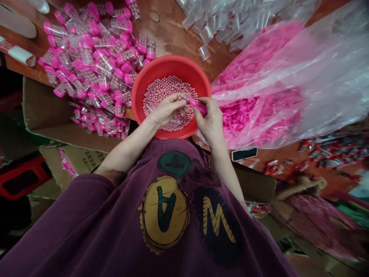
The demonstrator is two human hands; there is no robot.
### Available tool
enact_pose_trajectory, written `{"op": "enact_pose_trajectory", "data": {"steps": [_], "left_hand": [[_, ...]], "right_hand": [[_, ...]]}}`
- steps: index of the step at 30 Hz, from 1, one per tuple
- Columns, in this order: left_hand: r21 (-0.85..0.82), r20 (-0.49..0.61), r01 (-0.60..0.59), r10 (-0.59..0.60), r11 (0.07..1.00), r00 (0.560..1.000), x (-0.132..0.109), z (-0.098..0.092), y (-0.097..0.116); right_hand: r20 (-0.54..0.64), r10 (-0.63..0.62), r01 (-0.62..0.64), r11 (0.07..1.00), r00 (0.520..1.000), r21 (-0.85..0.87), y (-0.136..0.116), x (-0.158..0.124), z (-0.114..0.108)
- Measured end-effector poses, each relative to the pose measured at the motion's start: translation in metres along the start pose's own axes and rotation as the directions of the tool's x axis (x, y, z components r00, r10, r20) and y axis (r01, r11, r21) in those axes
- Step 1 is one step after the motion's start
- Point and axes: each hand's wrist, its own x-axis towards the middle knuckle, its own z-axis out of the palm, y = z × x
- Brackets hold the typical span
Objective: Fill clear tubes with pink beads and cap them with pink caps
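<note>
A red bowl (150,77) of small pink beads (165,88) sits at the table's near edge. Over it my left hand (167,109) is closed on a small clear tube filled with beads. My right hand (211,119) is closed on a pink cap (198,105), which meets the tube's end between the two hands. Another clear tube (173,123) lies on the beads under my left hand.
A heap of filled, pink-capped tubes (95,57) lies left of the bowl. Empty clear tubes (219,19) lie at the back. A big clear bag of pink caps (259,84) fills the right. Cardboard boxes (49,115) stand below the table's left edge. Another person's hand (309,182) works lower right.
</note>
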Motion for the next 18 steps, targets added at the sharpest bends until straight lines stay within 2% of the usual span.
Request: {"op": "enact_pose_trajectory", "data": {"steps": [4,7,10,15,18], "left_hand": [[-0.049,-0.020,0.000,-0.001,0.999,1.000,-0.003,0.003,-0.002],[-0.073,-0.022,0.020,-0.022,0.997,1.000,-0.004,0.001,-0.002],[-0.070,0.025,0.007,-0.005,0.998,1.000,-0.005,0.000,-0.001],[-0.022,0.062,0.047,-0.046,0.999,0.997,-0.009,0.006,0.000],[-0.011,0.062,0.099,-0.098,0.995,0.993,-0.011,0.011,0.000]], "right_hand": [[-0.018,-0.031,0.033,0.984,0.999,0.174,-0.011,-0.003,0.010],[0.026,-0.066,0.053,0.941,0.998,0.334,-0.016,-0.006,0.016],[0.021,-0.079,0.065,0.926,0.997,0.372,-0.017,-0.009,0.018],[-0.152,0.105,-0.031,0.905,0.983,0.424,-0.005,-0.006,0.017],[-0.135,0.192,-0.108,0.877,0.972,0.468,-0.001,0.001,0.010]]}}
